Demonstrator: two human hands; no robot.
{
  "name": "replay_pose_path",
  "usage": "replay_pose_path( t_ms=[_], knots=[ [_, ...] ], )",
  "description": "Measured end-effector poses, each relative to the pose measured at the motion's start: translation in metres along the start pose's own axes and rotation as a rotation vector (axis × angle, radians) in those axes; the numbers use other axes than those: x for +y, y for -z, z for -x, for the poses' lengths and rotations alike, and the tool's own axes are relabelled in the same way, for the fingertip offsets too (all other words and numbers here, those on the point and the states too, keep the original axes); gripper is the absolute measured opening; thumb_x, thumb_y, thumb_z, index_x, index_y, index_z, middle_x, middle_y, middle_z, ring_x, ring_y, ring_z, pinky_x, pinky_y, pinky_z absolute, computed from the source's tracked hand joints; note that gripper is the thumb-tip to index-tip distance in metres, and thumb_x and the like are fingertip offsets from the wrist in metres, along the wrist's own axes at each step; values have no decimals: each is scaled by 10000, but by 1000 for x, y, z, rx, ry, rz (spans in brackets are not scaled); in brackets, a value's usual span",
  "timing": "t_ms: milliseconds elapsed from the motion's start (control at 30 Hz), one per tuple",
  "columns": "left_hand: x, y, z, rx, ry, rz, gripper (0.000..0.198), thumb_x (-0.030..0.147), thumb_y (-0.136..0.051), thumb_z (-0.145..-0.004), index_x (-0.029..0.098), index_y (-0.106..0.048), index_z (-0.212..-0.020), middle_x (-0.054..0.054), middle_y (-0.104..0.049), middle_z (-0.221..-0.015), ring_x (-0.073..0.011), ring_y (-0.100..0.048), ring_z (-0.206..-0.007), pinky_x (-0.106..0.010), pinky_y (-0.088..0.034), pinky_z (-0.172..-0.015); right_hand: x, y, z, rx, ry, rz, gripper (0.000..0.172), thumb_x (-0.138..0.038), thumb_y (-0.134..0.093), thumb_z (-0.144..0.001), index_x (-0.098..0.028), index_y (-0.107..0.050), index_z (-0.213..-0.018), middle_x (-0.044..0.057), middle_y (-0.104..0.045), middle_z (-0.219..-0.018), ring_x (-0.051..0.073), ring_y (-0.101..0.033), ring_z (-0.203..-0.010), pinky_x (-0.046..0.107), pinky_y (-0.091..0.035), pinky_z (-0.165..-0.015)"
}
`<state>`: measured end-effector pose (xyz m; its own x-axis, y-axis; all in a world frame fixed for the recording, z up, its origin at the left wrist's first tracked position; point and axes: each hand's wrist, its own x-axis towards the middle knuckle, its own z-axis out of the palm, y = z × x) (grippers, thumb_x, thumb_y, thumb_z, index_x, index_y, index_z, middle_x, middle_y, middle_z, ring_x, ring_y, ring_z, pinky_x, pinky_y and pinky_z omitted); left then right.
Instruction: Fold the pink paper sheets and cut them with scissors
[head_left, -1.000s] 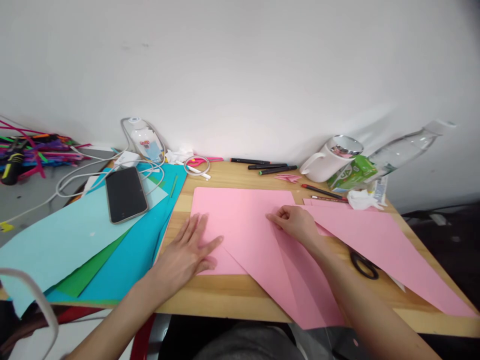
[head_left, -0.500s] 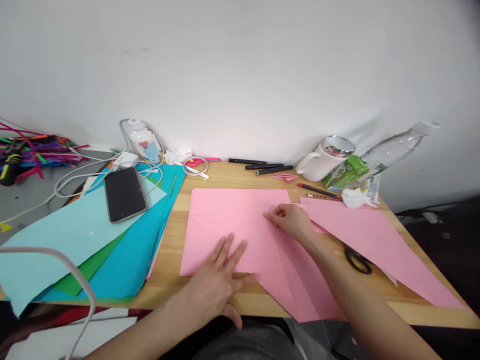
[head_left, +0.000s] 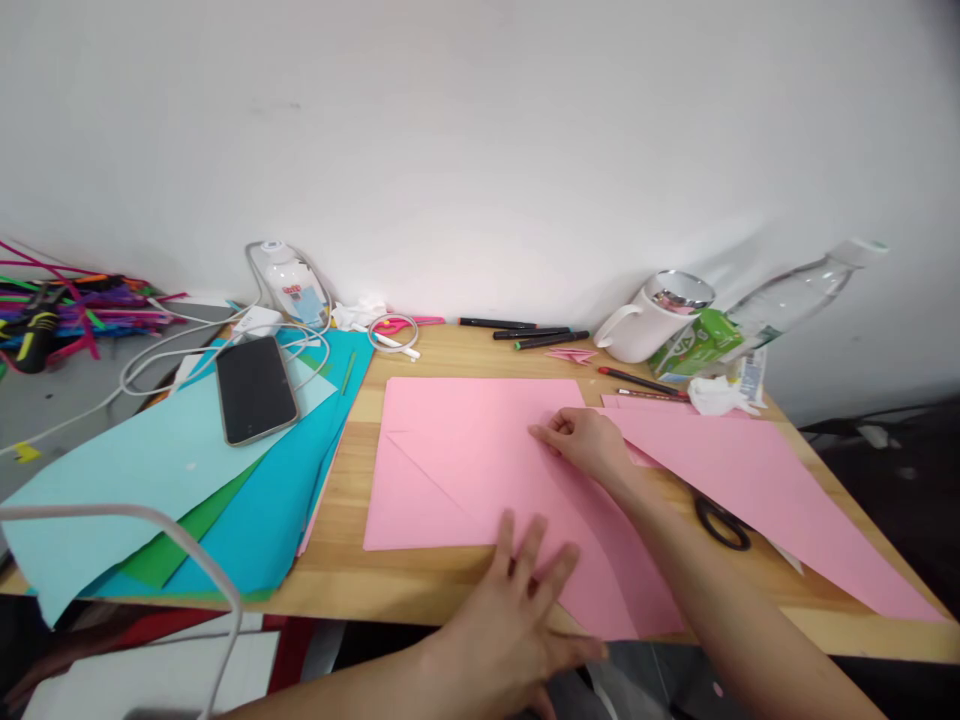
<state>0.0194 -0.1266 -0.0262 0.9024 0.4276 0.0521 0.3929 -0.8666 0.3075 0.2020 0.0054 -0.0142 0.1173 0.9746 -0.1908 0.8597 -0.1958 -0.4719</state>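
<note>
A large pink paper sheet [head_left: 457, 450] lies on the wooden desk [head_left: 420, 575] with a diagonal fold across it. My left hand [head_left: 517, 620] lies flat, fingers spread, on the folded flap near the desk's front edge. My right hand [head_left: 589, 442] has its fingers closed in a pinch on the paper's fold near the middle of the sheet. A second pink sheet [head_left: 750, 480] lies to the right, partly under my right forearm.
Blue and green paper sheets [head_left: 187, 480] lie at left with a phone [head_left: 255, 388] on them. White cables [head_left: 172, 345], black markers [head_left: 525, 332], a white mug [head_left: 649, 315], a green carton [head_left: 697, 345] and a plastic bottle [head_left: 795, 295] stand along the wall. Black scissors [head_left: 721, 522] lie at right.
My left hand has slid along the fold from the sheet's left part down to its near right part, flattening it. My right hand has stayed pinching the same spot.
</note>
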Motion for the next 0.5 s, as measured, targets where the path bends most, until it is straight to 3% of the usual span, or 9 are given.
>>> replay_pose_path(
  t_ms=[100,167,233,333,500],
  knots=[
    [1,16,-2,7,-193,10,573,504,-569,-799,329,-453,-1332,-125,-311,-1485,-336,-194,-1383,-493,-171,-1123,0,1,1,5,3,-9,294,-454,-598,-731,-215,-598,-560,-1,-680,-556,168,-613,-567,254,-348,-527],
    [-11,29,2,25,-213,74,580,482,-476,-869,257,-367,-1393,-99,-391,-1450,-232,-280,-1368,-360,-215,-1131,0,1,2,12,9,-15,302,-463,-593,-730,-214,-596,-560,1,-681,-556,168,-613,-560,255,-349,-526],
    [-29,36,7,50,-66,74,565,484,-445,-884,209,-396,-1375,-106,-404,-1442,-266,-265,-1372,-459,-211,-1125,0,0,3,21,18,-21,310,-464,-585,-732,-211,-585,-552,2,-678,-549,167,-606,-544,255,-349,-523],
    [-55,38,15,52,191,-41,556,506,-542,-816,292,-463,-1323,-106,-349,-1471,-384,-196,-1371,-656,-195,-1050,0,-1,3,44,32,-32,315,-463,-580,-735,-209,-578,-549,5,-668,-537,167,-596,-537,253,-348,-516],
    [-68,32,20,63,193,-104,527,497,-483,-857,323,-420,-1351,-91,-303,-1494,-367,-164,-1382,-647,-181,-1062,1,0,15,93,86,-68,331,-444,-539,-796,-202,-552,-571,12,-644,-558,167,-579,-535,255,-364,-492]
  ],
)
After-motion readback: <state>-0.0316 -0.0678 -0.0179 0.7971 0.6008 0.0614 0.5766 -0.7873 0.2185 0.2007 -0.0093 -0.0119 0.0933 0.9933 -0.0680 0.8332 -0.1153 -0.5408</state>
